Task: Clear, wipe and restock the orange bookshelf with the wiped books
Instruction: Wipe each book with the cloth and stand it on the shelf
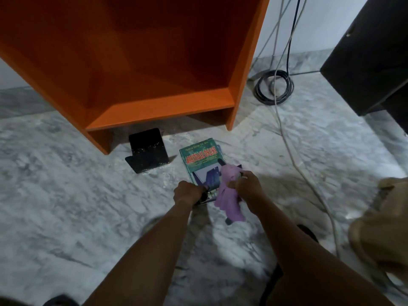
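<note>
Gripping near edge of green book [199, 157] with left hand [189, 192], purple cloth [229, 195] clutched in right hand [246, 183], on floor [66, 195] in front of orange bookshelf [154, 62]; likely light, glossy, slippery, best lifted by both long edges

shelf [159, 62]: smooth orange laminate | floor [66, 184]: marbled stone | cloth [229, 195]: soft lilac fabric | book [198, 160]: glossy cover
</note>
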{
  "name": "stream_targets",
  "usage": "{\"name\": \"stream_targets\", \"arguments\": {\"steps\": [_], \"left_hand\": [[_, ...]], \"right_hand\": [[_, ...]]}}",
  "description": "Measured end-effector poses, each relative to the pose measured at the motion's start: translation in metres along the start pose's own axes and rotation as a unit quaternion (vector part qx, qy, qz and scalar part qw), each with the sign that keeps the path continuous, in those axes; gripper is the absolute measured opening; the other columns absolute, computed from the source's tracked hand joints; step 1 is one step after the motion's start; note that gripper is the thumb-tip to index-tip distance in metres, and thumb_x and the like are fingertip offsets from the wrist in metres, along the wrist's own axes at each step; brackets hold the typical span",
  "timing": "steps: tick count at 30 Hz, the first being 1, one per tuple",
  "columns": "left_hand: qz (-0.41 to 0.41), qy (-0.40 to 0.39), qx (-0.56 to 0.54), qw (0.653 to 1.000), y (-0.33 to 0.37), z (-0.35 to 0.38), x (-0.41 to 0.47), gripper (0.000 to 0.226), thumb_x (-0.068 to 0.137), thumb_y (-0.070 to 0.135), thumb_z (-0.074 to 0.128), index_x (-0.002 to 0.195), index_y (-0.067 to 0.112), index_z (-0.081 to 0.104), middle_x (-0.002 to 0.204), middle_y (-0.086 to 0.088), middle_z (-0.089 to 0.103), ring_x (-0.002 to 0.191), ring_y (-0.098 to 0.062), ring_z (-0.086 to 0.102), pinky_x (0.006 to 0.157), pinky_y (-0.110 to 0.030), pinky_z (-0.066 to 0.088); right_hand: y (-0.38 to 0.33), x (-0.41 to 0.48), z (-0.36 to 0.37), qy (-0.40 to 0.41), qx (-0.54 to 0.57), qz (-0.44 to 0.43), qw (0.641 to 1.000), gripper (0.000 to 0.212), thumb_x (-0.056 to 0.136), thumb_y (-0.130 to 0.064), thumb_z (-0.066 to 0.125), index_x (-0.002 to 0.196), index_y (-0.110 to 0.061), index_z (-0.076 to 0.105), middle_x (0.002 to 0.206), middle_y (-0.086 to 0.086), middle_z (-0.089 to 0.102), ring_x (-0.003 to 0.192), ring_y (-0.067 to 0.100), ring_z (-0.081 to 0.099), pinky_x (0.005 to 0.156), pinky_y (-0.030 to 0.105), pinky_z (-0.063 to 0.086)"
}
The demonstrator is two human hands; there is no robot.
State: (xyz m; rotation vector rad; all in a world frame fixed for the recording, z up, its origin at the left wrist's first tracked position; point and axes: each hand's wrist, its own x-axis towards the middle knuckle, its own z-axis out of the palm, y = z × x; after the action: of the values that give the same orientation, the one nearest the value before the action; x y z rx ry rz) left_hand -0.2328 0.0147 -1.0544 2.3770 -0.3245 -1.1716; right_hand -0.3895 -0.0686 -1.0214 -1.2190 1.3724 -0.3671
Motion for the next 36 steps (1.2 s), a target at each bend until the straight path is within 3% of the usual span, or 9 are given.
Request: {"name": "stream_targets", "arguments": {"steps": [7,13,16,18,21,24,29,33,36], "left_hand": [[0.011,0.004,0.034,0.999,0.0,0.006,0.001,0.053,0.073,0.036,0.087,0.112,0.006,0.068,0.112,-0.012,0.072,0.105,-0.028,0.069,0.077,-0.028,0.052],[0.127,-0.104,-0.092,0.982,0.011,0.005,-0.003,0.061,0.064,0.029,0.079,0.12,0.018,0.056,0.113,-0.008,0.07,0.095,-0.019,0.067,0.081,-0.035,0.06],[0.145,-0.177,-0.203,0.952,0.02,-0.016,-0.02,0.05,0.086,-0.011,0.057,0.129,0.011,0.045,0.115,-0.014,0.064,0.09,-0.02,0.061,0.062,-0.023,0.053],[0.156,-0.231,-0.262,0.924,0.021,-0.039,-0.027,0.062,0.086,-0.021,0.048,0.139,0.012,0.048,0.124,-0.02,0.066,0.097,-0.026,0.064,0.066,-0.026,0.055],[0.171,-0.277,-0.294,0.899,0.016,-0.082,-0.046,0.065,0.089,-0.022,0.046,0.141,0.016,0.053,0.132,-0.018,0.065,0.107,-0.029,0.065,0.08,-0.04,0.06],[0.188,-0.313,-0.275,0.889,0.008,-0.123,-0.068,0.065,0.092,-0.018,0.05,0.14,0.025,0.056,0.132,-0.013,0.066,0.113,-0.034,0.066,0.08,-0.05,0.062],[0.232,-0.357,-0.199,0.883,-0.006,-0.167,-0.109,0.072,0.081,-0.009,0.066,0.146,0.016,0.05,0.133,-0.017,0.065,0.121,-0.038,0.062,0.105,-0.057,0.046],[0.265,-0.383,-0.215,0.858,-0.014,-0.183,-0.137,0.069,0.083,-0.008,0.065,0.146,0.019,0.052,0.141,-0.024,0.058,0.128,-0.045,0.056,0.097,-0.056,0.053],[0.28,-0.391,-0.221,0.848,-0.015,-0.195,-0.155,0.068,0.088,-0.012,0.059,0.147,0.022,0.051,0.142,-0.025,0.056,0.126,-0.049,0.056,0.075,-0.043,0.064]], "right_hand": [[0.017,0.006,0.001,0.016,-0.052,-0.026,0.998,0.032,0.085,0.0,0.065,0.098,-0.028,0.061,0.095,0.002,0.066,0.104,0.036,0.066,0.089,0.057,0.057],[0.016,0.002,0.01,-0.02,-0.149,-0.072,0.986,0.052,0.088,-0.004,0.063,0.138,-0.018,0.06,0.138,0.008,0.06,0.122,0.03,0.059,0.105,0.05,0.049],[0.008,-0.012,0.016,0.016,-0.171,-0.133,0.976,0.044,0.091,-0.005,0.063,0.135,-0.012,0.061,0.132,0.011,0.064,0.118,0.029,0.061,0.099,0.034,0.05],[-0.005,-0.027,0.025,-0.013,-0.134,-0.243,0.961,0.031,0.092,0.006,0.058,0.121,-0.002,0.067,0.125,0.011,0.066,0.112,0.02,0.064,0.092,0.018,0.048],[-0.025,-0.044,0.049,-0.084,-0.159,-0.334,0.925,0.023,0.092,-0.007,0.055,0.103,-0.019,0.071,0.119,0.002,0.062,0.11,0.017,0.061,0.096,0.035,0.051],[-0.035,-0.054,0.064,-0.017,-0.272,-0.372,0.887,0.041,0.094,-0.046,0.048,0.131,-0.037,0.061,0.131,-0.002,0.051,0.123,0.019,0.048,0.101,0.038,0.046],[-0.099,-0.092,0.081,0.052,-0.213,-0.453,0.864,0.045,0.099,-0.043,0.046,0.14,-0.026,0.056,0.145,0.004,0.045,0.131,0.024,0.044,0.103,0.038,0.04],[-0.137,-0.079,0.078,0.049,-0.128,-0.414,0.9,0.047,0.105,-0.046,0.041,0.145,-0.021,0.047,0.139,0.01,0.052,0.118,0.028,0.056,0.096,0.045,0.048],[-0.155,-0.074,0.066,0.075,-0.069,-0.402,0.91,0.02,0.108,-0.03,0.044,0.117,-0.016,0.055,0.11,0.001,0.06,0.092,0.017,0.056,0.079,0.042,0.041]]}}
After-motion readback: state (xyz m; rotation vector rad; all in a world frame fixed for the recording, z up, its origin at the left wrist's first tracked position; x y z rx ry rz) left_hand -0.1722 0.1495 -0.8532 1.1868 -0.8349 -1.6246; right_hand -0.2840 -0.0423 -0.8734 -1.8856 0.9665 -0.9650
